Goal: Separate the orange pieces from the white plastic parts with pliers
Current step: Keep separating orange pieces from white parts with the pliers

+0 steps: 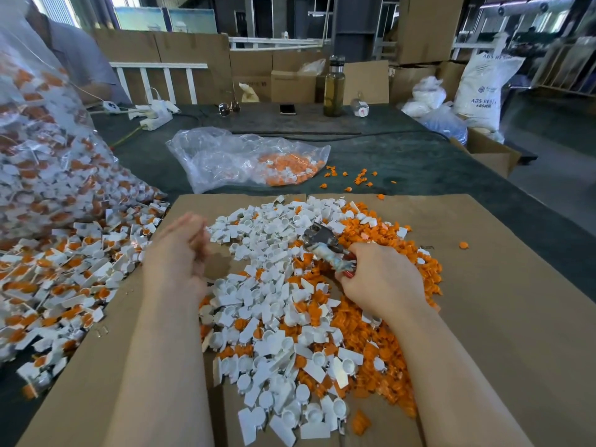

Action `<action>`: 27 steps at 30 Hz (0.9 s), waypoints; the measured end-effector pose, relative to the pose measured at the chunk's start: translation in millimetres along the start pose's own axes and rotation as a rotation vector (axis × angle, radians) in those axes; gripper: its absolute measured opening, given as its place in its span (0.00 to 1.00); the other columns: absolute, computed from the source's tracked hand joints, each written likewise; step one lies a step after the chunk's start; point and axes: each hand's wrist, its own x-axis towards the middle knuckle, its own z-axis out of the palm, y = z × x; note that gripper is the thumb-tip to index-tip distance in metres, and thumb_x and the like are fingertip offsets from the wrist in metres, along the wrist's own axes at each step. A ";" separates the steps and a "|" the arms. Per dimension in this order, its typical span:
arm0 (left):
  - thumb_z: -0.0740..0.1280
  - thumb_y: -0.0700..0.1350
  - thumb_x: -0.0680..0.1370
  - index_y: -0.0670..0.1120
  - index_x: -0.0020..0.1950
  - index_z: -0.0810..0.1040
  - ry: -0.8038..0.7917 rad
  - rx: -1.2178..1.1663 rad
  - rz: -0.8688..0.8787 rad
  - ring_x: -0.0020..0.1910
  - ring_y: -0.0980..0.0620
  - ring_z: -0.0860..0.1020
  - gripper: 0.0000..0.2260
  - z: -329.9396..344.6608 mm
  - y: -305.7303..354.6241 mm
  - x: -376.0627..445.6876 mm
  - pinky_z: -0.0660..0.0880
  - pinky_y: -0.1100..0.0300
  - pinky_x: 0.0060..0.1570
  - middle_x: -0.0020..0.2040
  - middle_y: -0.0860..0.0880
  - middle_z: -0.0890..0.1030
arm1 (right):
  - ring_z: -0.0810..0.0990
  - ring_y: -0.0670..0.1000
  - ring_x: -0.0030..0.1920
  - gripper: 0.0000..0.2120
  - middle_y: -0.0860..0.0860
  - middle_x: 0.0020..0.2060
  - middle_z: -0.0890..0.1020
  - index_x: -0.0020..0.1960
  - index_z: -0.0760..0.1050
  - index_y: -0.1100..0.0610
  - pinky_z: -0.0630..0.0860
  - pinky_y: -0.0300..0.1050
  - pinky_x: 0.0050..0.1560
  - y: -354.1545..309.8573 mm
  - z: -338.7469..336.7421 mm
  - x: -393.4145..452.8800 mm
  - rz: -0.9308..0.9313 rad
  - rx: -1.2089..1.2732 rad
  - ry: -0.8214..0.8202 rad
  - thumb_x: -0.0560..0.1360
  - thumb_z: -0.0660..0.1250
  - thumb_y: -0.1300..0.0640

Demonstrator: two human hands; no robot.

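One white plastic part should be picked from the cardboard's left edge by the blurred, loosely curled left hand, the pliers being gripped by the right hand.

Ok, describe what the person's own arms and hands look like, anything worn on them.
Both forearms are bare up to the frame's bottom edge: no sleeves show. The left hand and the right hand wear no gloves, and no watch, bracelet or ring is visible. The left hand is somewhat motion-blurred, so small details there are hard to tell.
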 end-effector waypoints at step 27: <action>0.71 0.53 0.77 0.49 0.43 0.83 -0.330 1.385 0.596 0.40 0.51 0.79 0.08 35.7 -37.8 -33.3 0.75 0.57 0.40 0.39 0.51 0.81 | 0.67 0.44 0.30 0.11 0.43 0.31 0.70 0.43 0.66 0.47 0.60 0.39 0.24 -6.0 5.7 -1.9 -0.021 -0.055 0.075 0.73 0.67 0.45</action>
